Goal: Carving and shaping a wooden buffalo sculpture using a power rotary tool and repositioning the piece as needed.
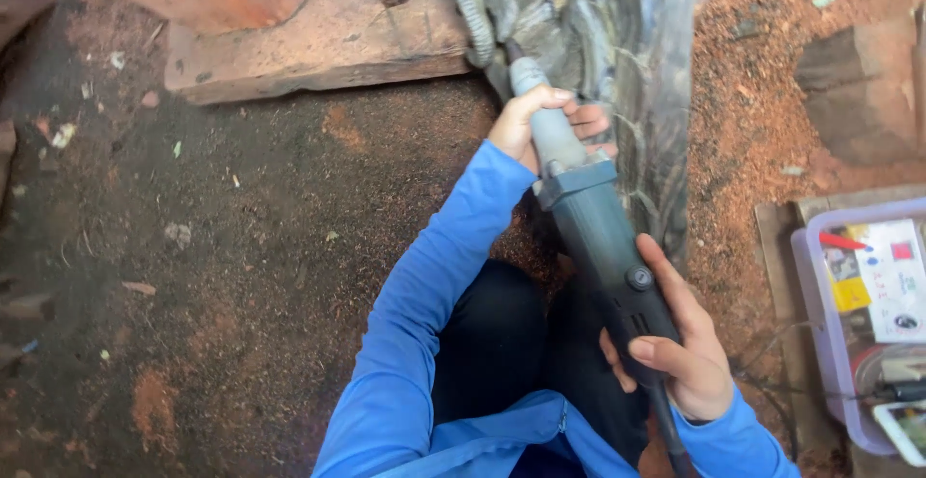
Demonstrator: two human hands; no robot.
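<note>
sleeves (424, 295): long, bright blue | trousers (492, 343): dark | hands bare

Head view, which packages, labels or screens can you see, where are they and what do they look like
Bin: right edge, clear plastic, rectangular.
White label: in the bin, rectangular, red square patch.
Yellow tag: left of the white label, small.
Phone: bottom right corner, white frame, lit screen.
</note>
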